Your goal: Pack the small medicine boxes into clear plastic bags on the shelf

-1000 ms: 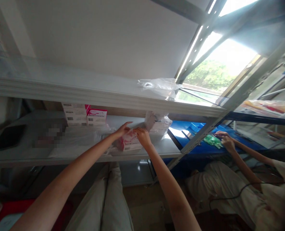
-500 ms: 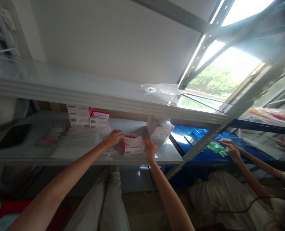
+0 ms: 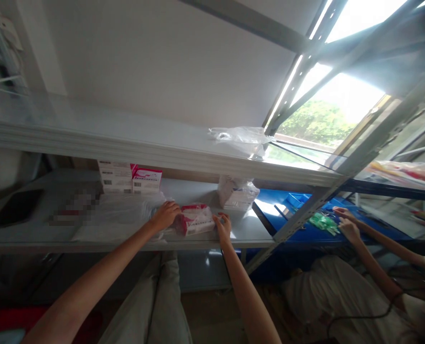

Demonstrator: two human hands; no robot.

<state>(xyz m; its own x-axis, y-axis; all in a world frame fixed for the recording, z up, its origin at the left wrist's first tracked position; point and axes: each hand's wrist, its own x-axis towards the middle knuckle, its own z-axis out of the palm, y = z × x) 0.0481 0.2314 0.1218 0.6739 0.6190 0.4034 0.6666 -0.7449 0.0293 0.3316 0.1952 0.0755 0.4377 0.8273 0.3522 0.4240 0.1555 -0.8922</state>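
A pink-and-white box point(image 3: 197, 220) lies in a clear plastic bag on the grey shelf point(image 3: 244, 228), between my two hands. At its left end, my left hand point(image 3: 165, 215) has its fingers closed on the bag's edge. My right hand point(image 3: 223, 227) is at the right end, fingers bent and pressed against the bag; its exact grip is partly hidden. Flat clear plastic bags point(image 3: 117, 215) are spread to the left of my left hand. Behind them stand stacked white-and-pink boxes point(image 3: 147, 181). A bagged white box point(image 3: 237, 193) stands behind my right hand.
An upper shelf point(image 3: 144, 148) runs across above my hands, with a crumpled clear bag point(image 3: 239, 136) on it. A dark flat object point(image 3: 16, 208) lies at far left. Past the metal post point(image 3: 301, 212), a co-worker's hands point(image 3: 346, 224) handle something beside green items point(image 3: 323, 222) on a blue surface.
The bagged box has tilted and shifted slightly toward me. My left hand has moved a little left and down, and my right fingers have shifted along the bag's right end.
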